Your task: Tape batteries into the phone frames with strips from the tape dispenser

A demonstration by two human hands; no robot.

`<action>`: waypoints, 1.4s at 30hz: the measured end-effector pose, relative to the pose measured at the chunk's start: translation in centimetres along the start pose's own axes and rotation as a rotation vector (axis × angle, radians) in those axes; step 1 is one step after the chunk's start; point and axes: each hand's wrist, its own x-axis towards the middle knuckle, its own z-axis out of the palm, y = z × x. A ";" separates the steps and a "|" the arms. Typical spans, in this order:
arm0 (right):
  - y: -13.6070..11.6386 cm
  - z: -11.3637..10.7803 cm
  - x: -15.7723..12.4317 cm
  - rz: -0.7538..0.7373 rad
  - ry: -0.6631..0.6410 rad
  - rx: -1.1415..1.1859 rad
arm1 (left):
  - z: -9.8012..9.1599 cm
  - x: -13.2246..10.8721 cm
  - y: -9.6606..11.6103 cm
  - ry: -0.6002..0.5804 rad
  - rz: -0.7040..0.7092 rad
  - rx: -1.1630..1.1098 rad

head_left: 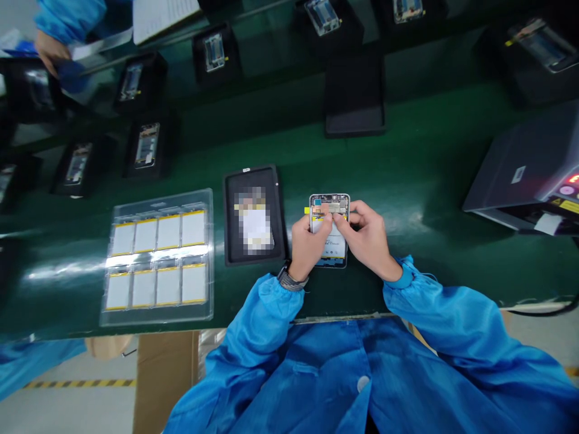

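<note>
The left hand [310, 246] and right hand [368, 236] hold an open phone housing [329, 206] at 12 o'clock on the green workbench [407, 144], both closed on its upper end; a clear tray [158, 198] of 8 batteries [193, 229] lies at 10 o'clock.

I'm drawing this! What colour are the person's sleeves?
The sleeves are bright blue, seen best in the head view.

Green bench [398, 144]: clear plastic tray [158, 199] of eight pouch batteries [194, 283], lower left of centre; black tray [277, 241] just right of it. Phone frames [147, 144] in black trays [163, 147] along upper edge. Grey machine [520, 175], red display, far right. Co-worker's blue sleeve [67, 21], upper left. Cardboard box [163, 386] below bench.
</note>
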 end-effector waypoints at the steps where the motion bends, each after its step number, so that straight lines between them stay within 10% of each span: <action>1: 0.1 0.0 0.0 -0.017 0.001 0.001 | 0.0 0.0 0.0 -0.012 -0.008 -0.001; 25: -0.1 -0.1 0.1 -0.081 0.012 -0.112 | -0.8 0.5 -0.6 -0.066 -0.092 -0.023; 31: -1.7 -1.5 0.1 -0.086 -0.077 -0.047 | -1.0 1.0 -0.4 -0.142 -0.310 -0.298; 34: -3.3 -5.3 -2.1 -0.065 0.173 -0.051 | -1.7 1.1 0.5 -0.141 -0.469 -0.489; 39: -3.9 -15.4 -6.9 -0.133 0.958 -0.294 | -2.8 1.1 1.3 -0.224 -0.511 -0.533; 42: -3.6 -19.5 -7.8 -0.086 1.059 -0.378 | -2.8 1.2 1.3 -0.305 -0.487 -0.542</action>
